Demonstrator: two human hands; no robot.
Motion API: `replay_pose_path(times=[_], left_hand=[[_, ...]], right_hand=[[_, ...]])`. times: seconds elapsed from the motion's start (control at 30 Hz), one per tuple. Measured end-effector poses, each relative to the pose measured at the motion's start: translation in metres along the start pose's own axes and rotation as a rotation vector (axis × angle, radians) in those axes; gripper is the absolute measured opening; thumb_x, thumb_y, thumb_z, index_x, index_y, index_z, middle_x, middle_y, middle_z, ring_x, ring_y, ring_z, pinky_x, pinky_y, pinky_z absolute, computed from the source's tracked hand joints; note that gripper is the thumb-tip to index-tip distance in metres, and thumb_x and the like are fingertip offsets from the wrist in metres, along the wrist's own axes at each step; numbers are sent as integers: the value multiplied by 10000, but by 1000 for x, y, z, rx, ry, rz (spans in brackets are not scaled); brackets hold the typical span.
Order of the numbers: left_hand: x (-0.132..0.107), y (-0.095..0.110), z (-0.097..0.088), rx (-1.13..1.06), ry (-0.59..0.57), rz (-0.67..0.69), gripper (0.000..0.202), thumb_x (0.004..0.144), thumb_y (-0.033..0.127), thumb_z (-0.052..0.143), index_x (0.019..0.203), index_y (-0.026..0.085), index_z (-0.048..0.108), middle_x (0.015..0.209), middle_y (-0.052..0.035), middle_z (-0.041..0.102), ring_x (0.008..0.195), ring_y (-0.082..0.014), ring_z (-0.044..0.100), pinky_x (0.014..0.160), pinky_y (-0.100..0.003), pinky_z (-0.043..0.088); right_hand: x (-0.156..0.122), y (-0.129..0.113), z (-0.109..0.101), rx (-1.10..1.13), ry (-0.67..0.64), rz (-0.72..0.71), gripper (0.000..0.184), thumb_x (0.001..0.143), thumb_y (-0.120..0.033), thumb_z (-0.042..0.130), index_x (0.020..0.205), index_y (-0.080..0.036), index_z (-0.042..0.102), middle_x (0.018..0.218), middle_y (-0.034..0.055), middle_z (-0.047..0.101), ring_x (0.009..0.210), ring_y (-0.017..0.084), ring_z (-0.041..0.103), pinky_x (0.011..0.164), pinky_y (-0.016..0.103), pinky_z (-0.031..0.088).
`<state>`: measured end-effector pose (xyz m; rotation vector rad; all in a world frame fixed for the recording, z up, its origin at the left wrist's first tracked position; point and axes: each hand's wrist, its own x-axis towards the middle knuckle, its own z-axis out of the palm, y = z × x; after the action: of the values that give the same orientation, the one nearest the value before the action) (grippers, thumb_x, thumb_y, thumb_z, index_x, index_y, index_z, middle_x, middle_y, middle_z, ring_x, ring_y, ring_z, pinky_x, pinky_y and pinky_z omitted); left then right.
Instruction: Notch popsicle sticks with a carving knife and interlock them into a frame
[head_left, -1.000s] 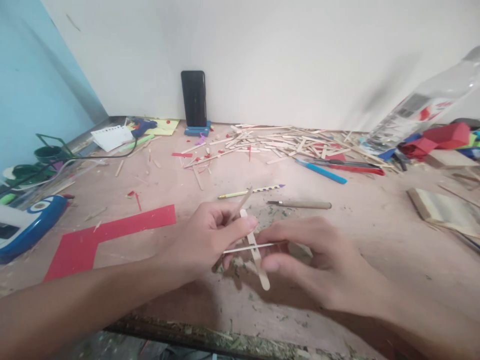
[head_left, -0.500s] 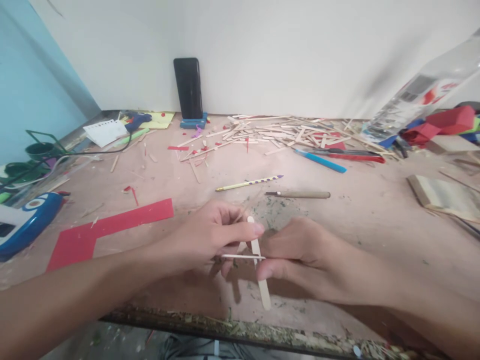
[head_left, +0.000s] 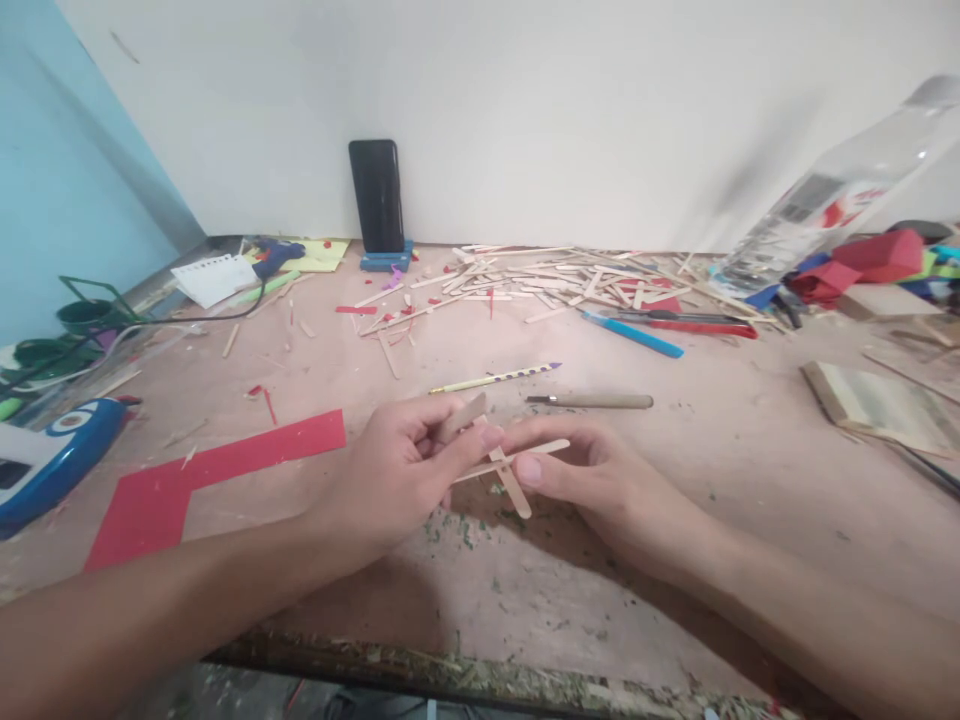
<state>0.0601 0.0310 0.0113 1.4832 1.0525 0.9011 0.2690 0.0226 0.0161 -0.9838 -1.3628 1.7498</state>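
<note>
Several flat wooden craft sticks (head_left: 516, 495) are between my hands, crossing one another above the table. My left hand (head_left: 420, 450) is closed on them, its thumb pressing near the crossing, with one stick end poking up past the fingers. My right hand (head_left: 581, 470) pinches the crossed sticks from the other side, thumb in front and index finger behind. Palms and fingers hide where the sticks meet on the left. Just beyond the hands lie a wooden-handled carving tool (head_left: 600, 401) and a patterned pencil (head_left: 499, 377).
A heap of craft sticks (head_left: 540, 275) lies along the wall, near a propped phone (head_left: 377, 195). A blue cutter (head_left: 637, 335), a leaning plastic bottle (head_left: 810, 210) and a wood block (head_left: 877, 405) are to the right. Red paper (head_left: 150, 510) and a glue gun (head_left: 277, 257) are left.
Both hands have lifted slightly away from the table's front edge. The sticks have turned, and now show as an X with one end above my left fingers.
</note>
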Motion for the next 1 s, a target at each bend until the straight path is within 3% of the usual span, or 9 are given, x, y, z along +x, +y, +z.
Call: replay_pose_path(times=[0.07,0.2,0.43,0.6,0.77,1.0], left_hand=[[-2,-1,3,-6,45,8,382,950,519,688,778,182,640,592,43,549,489,-86,507,465,-217,367],[-4,-2,8,-35,70,-2,365,954,506,687,791,187,622,558,58,519,478,-85,489,446,-206,353],[-5,-4,18,-215,78,-29,366,981,447,666,752,183,558,578,63,533,507,-61,483,474,-165,374],[-4,-9,22,-310,91,-60,375,971,482,675,786,188,535,547,84,462,480,-55,418,459,-166,342],[-2,-14,21,-384,82,-84,393,977,463,673,760,184,503,544,82,416,491,-58,393,495,-189,349],[1,-16,21,-433,88,-75,412,987,436,655,714,184,476,533,76,435,469,-68,437,488,-210,342]], right_hand=[[0,2,6,125,-42,7,277,851,-370,851,1023,-167,772,882,52,774,833,160,729,777,278,580],[0,7,17,241,-9,45,230,884,-359,825,991,-164,763,894,79,806,811,162,770,726,250,609],[3,13,19,263,35,60,265,829,-362,875,876,-141,737,829,87,811,786,180,795,726,239,629],[5,14,17,282,56,88,218,861,-332,850,867,-142,741,843,97,819,776,161,797,741,217,629],[6,10,19,275,49,102,241,807,-332,893,852,-126,776,861,103,819,789,167,795,749,220,635],[9,9,22,266,73,94,192,880,-299,830,821,-123,780,837,107,816,777,159,797,732,183,630]])
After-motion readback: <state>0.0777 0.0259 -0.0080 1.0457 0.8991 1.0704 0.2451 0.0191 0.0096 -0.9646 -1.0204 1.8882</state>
